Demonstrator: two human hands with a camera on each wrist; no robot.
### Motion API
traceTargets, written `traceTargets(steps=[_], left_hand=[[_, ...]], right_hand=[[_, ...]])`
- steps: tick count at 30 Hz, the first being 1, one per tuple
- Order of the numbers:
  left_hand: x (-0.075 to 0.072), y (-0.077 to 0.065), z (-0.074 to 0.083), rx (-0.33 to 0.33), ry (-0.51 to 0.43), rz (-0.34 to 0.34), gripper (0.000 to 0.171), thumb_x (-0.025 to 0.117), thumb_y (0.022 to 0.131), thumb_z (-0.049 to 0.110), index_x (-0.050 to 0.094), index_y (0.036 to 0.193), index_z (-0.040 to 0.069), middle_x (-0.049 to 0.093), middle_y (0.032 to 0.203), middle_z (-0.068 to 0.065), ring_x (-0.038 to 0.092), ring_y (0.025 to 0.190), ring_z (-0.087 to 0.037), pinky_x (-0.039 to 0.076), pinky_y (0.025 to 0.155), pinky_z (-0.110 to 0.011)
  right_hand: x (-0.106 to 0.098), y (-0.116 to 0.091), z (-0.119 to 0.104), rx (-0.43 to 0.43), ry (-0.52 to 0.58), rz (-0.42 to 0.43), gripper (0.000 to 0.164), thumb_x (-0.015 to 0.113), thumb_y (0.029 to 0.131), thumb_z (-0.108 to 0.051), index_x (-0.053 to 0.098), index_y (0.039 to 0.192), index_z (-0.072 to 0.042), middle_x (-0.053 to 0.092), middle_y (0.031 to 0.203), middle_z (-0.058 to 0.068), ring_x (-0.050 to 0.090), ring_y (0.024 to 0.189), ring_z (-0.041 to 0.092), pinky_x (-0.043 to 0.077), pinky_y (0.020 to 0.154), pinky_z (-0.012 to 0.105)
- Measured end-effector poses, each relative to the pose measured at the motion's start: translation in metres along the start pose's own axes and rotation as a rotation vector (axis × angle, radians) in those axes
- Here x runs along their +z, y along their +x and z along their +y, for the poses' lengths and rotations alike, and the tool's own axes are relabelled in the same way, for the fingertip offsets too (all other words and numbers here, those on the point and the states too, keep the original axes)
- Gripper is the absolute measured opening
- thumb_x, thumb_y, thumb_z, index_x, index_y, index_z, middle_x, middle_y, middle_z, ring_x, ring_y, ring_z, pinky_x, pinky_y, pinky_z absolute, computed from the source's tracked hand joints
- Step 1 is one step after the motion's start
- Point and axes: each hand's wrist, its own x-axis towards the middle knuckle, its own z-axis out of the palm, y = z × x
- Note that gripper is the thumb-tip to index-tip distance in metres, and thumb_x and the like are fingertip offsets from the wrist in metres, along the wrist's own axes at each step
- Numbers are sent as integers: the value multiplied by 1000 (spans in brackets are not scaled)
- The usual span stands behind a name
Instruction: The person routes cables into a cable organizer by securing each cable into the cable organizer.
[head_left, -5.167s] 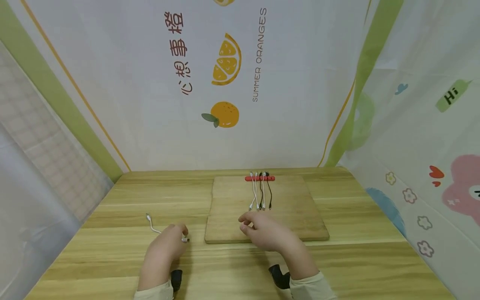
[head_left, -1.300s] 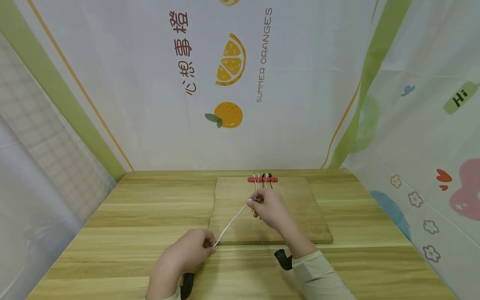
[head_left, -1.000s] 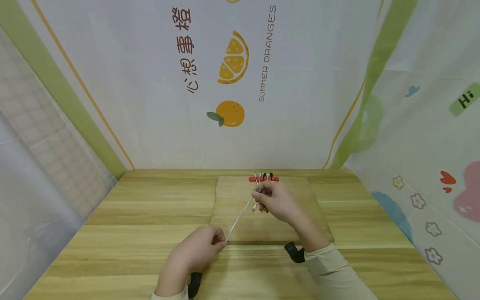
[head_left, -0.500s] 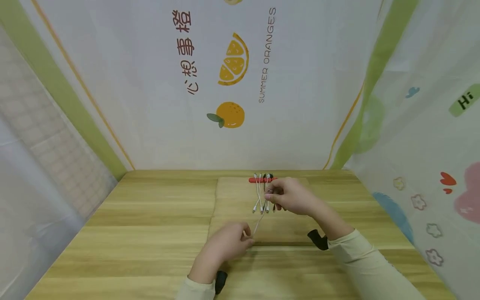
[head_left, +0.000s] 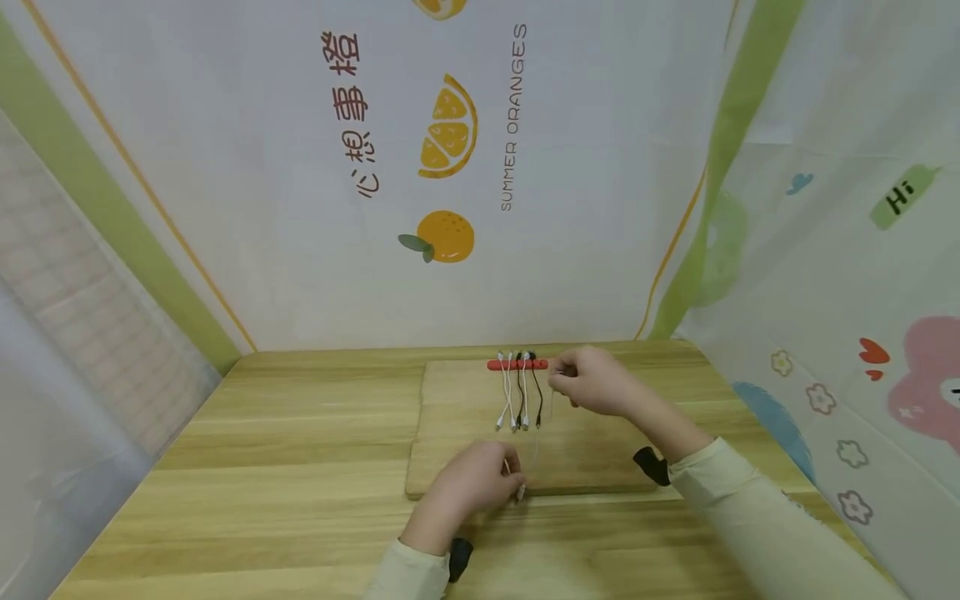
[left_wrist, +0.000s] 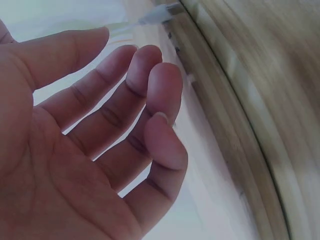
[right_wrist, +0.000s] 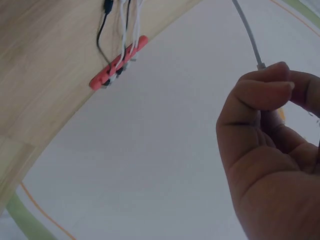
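Note:
My right hand [head_left: 596, 383] pinches one end of a white charging cable [right_wrist: 248, 35] just right of the red cable holder [head_left: 497, 365]. The cable hangs down toward my left hand [head_left: 480, 479], over the board's front edge. In the left wrist view, the thumb and fingers [left_wrist: 165, 90] are parted and loosely bent, and the cable's blurred white connector [left_wrist: 157, 15] shows beyond their tips. Several white and black cables [head_left: 537, 400] sit in the holder, their lower ends lying on the wooden board [head_left: 446, 417].
The board lies on a wood-grain table [head_left: 300, 467]. Behind stands a white printed curtain [head_left: 585, 208], with another printed cloth [head_left: 840, 400] along the right side. A black wrist mount [head_left: 651, 467] shows at the right sleeve, and a similar one [head_left: 460, 560] at the left.
The white cable has been lifted from the table at the left. Both hands have carried it right across the board, the right hand reaching the holder's right end. The left thumb and fingers now stand parted.

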Motion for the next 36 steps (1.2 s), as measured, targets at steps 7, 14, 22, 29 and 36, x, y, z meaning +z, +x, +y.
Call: traceTargets(steps=[7, 14, 22, 29, 36], left_hand=[[12, 16, 4, 4, 75, 30, 19, 75, 99, 26, 69, 85, 15, 64, 75, 4, 53, 65, -11, 44, 61, -31], [31, 36, 16, 24, 168, 62, 29, 77, 96, 29, 63, 74, 17, 60, 69, 8, 51, 62, -7, 43, 58, -27], [38, 53, 29, -1, 179, 92, 45, 78, 93, 20, 52, 56, 17, 47, 54, 7, 42, 51, -11, 35, 49, -28], [43, 73, 42, -66, 284, 139, 46, 74, 88, 13, 44, 53, 20, 50, 60, 6, 44, 55, -11, 41, 48, -34], [45, 90, 50, -179, 333, 195, 28, 76, 93, 25, 65, 68, 16, 73, 79, -4, 64, 64, -17, 52, 51, -39]], right_hand=[[-9, 19, 12, 29, -94, -32, 24, 54, 104, -15, 64, 83, -10, 57, 65, -1, 51, 58, 13, 41, 58, 29], [-11, 42, 18, 67, -114, -80, 37, 57, 106, -18, 54, 70, -15, 54, 59, -3, 42, 52, 11, 37, 56, 27], [-10, 66, 30, 63, -135, -91, 34, 57, 105, -14, 54, 71, -15, 51, 58, -4, 41, 52, 11, 36, 55, 27], [-6, 91, 44, 95, -203, -87, 24, 59, 108, -15, 69, 89, -4, 68, 71, 7, 56, 60, 14, 45, 60, 27], [6, 121, 69, 101, -209, -62, 20, 61, 107, -10, 73, 110, 6, 78, 99, 22, 73, 75, 21, 56, 65, 29]])
